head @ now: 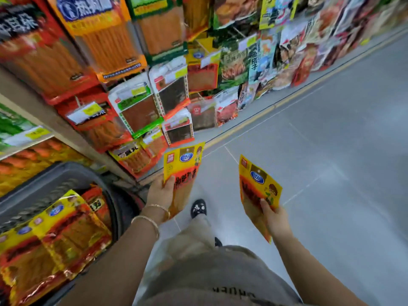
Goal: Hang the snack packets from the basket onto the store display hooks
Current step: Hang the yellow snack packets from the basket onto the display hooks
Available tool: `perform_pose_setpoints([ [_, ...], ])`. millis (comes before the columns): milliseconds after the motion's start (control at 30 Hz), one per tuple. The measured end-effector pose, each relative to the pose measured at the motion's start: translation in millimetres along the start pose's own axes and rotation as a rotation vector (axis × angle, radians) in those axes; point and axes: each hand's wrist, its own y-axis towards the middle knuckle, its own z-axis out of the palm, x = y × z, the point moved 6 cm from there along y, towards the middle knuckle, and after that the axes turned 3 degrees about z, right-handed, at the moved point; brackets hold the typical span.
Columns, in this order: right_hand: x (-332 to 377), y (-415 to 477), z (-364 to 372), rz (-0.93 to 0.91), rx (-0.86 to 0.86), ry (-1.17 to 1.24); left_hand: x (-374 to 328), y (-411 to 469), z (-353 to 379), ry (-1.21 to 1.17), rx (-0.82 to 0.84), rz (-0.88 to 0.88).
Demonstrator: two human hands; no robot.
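Fingers (170, 181) of the left hand (160, 192) grip one yellow packet (183, 164); the right hand (277, 219) grips a second packet (256, 184). Neither is hung yet. The basket (66, 168), lower left, holds many more.

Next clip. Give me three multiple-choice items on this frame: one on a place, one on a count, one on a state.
1. Where is the basket?
A) at the person's left, beside the shelves
B) on the floor at the right
C) on the person's arm

2. How many packets are in the hands?
A) none
B) one
C) two

3. The left hand's packet is:
A) hung on a hook
B) held in the air
C) lying in the basket

Key:
1 A, its dark rim shows lower left.
2 C, the left hand grips one and the right hand grips the right hand's packet.
3 B, only fingers support it.
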Motion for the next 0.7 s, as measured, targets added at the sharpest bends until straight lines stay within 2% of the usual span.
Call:
perform_pose_setpoints([
  [133,3,41,-17,0.093,-0.027,-0.015,-32,30,37,0.025,0.021,-0.005],
  [267,49,96,-34,0.061,-0.048,0.000,-82,74,71,0.009,-0.003,0.001],
  [400,128,155,-51,-0.089,-0.065,-0.029,-155,118,92,-0.004,-0.058,0.069],
  [500,193,193,-58,-0.203,-0.073,-0.074,-221,145,100,-0.097,-0.069,0.226],
  [700,331,248,-71,-0.582,-0.116,-0.119,-342,172,80,-0.113,-0.210,0.436],
])
